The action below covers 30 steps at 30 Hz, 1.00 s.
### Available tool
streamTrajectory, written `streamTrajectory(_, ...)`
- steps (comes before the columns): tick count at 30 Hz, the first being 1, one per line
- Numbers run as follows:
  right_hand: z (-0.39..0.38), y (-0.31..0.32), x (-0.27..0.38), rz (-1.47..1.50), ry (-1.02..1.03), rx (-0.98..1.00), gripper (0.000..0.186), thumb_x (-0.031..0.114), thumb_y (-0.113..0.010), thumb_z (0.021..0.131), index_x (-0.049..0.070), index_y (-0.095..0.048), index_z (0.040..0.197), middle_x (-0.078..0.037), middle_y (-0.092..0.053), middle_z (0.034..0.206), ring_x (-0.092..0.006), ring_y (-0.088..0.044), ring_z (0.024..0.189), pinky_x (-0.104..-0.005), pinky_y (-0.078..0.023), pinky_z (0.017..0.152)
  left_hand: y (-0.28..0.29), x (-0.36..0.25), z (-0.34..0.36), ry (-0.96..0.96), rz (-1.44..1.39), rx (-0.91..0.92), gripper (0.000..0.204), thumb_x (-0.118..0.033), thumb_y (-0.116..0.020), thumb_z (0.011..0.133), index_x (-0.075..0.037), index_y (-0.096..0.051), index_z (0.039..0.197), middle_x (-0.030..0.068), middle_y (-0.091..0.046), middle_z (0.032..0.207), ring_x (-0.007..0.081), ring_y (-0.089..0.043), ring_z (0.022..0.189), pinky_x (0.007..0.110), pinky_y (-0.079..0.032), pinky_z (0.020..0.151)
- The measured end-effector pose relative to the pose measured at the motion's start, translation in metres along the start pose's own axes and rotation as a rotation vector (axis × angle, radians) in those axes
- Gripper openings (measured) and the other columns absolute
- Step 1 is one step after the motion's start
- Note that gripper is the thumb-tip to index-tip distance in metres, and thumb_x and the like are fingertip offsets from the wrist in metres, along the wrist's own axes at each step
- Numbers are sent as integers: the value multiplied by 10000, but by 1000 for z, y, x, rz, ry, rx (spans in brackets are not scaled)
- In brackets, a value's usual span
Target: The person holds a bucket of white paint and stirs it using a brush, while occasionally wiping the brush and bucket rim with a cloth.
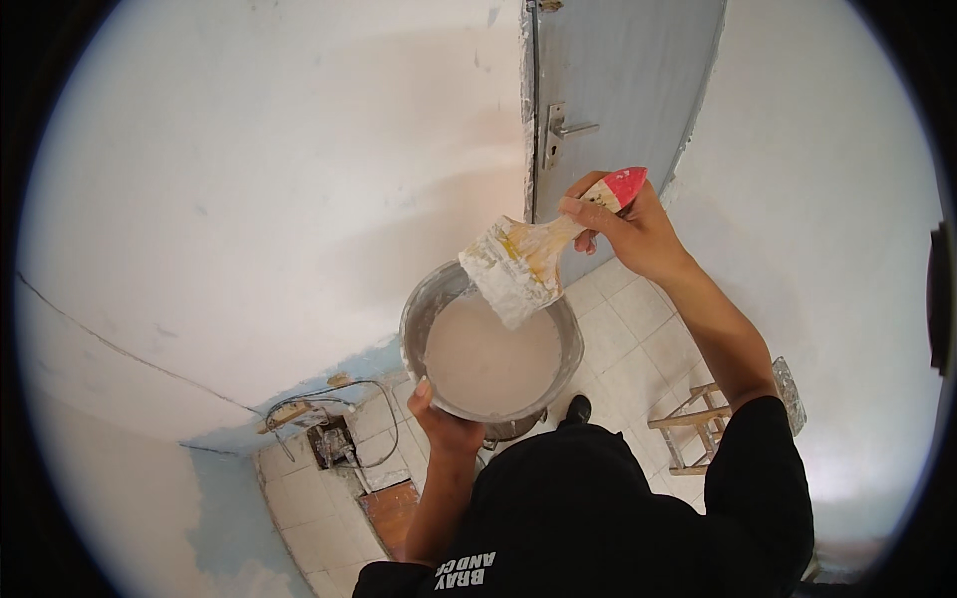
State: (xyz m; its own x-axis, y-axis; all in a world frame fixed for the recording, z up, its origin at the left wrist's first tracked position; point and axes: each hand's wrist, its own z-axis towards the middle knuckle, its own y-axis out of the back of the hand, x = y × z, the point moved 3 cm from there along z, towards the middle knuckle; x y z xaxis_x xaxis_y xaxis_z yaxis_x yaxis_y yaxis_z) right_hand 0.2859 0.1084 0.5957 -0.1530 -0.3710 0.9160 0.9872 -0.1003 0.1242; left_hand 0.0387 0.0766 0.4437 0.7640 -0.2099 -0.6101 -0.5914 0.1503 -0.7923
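Observation:
My left hand (446, 424) grips the near left rim of a grey bucket (412, 329), thumb over the edge and the other fingers hidden beneath it. Inside is a pale, milky beige liquid (493, 359). Above the bucket's far side, my right hand (630, 227) is closed round the handle of a wide paintbrush (546, 247) with a red-tipped wooden handle. Its bristles are thickly caked in white and point down to the left over the liquid. Whether the bristle tips touch the liquid, I cannot tell.
Ahead stands a grey-blue door (628, 80) with a metal handle (575, 130). A patchy white wall (269, 149) rises on the left. On the tiled floor (623, 324) are a wooden stool (693, 424) at right, and a cable (394, 439) and a brown board (392, 513) at left.

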Motion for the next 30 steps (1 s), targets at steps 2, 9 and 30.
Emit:
streamTrajectory(2,-1,0,3,-81,1,6,202,193,-658,869,-7,-635,865,-30,-603,677,-85,-590,571,-215,-468,504,-1,4,4,32,-21,-33,725,-503,-526,757,-30,-453,1301,117,-548,1232,260,-535,1137,382,-442,938)
streamTrajectory(9,-3,20,19,-418,71,113,160,160,-652,859,5,-636,822,-13,-590,650,-77,-556,588,-228,-444,530,-14,10,8,28,6,-13,728,-507,-530,753,-29,-456,1297,116,-546,1234,258,-531,1141,387,-442,938)
streamTrajectory(30,5,39,-7,-664,469,379,177,170,-689,789,50,-631,905,-92,-630,737,-251,-616,652,-342,-508,629,-36,60,52,67,169,51,811,-541,-563,712,-28,-414,1323,140,-501,1273,268,-500,1173,399,-438,952)
